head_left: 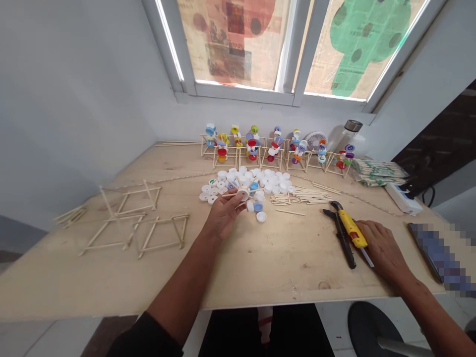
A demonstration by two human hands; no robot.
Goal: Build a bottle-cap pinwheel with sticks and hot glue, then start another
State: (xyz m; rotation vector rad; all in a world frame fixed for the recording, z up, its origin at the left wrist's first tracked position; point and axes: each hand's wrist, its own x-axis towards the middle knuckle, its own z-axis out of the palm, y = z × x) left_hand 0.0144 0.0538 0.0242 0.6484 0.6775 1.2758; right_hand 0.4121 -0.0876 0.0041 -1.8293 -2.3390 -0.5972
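Two hands over a plywood bench. Nearest, the left hand has its fingers closed on a wheel of bottle caps on wooden sticks, held just above the bench. I judge it light and stiff, with fragile joints; take it by the hub. The right hand lies on yellow-handled cutters, grip unclear. Farther off: loose white caps, stick bundles, cap-and-stick models.

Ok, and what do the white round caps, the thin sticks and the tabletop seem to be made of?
The white caps look like moulded plastic bottle caps, smooth with a slight sheen. The thin sticks look like pale, matte, unfinished wood, possibly bamboo. The tabletop looks like bare plywood, with visible grain and small knots and no obvious varnish.
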